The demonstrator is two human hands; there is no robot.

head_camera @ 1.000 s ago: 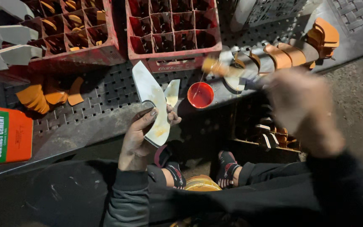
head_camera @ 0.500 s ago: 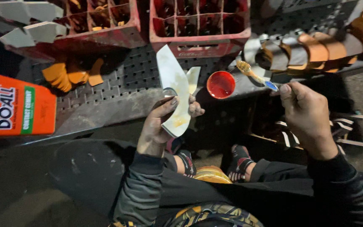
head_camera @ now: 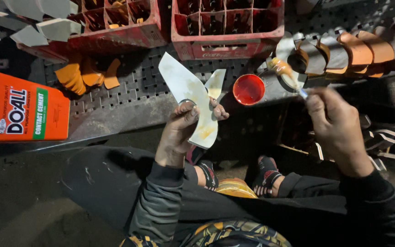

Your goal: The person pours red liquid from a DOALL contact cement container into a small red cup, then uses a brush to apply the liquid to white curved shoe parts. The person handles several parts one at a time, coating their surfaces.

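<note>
The left hand (head_camera: 179,132) is closed on a pale cut sheet piece (head_camera: 192,100), pinched near its lower half between thumb and fingers and held upright over the lap, just in front of the perforated metal bench (head_camera: 129,98); it looks thin, light and fairly stiff, likely tacky where yellowish glue shows at its lower tip, so the clean middle edge seems the sensible hold. The right hand (head_camera: 334,126) is clamped on a small brush (head_camera: 285,73), its bristles loaded with amber glue, near a round red cup (head_camera: 248,89). At far left lies a rectangular orange tin (head_camera: 19,112) (green band, white lettering); 2 red crates (head_camera: 227,27) stand behind.
</note>
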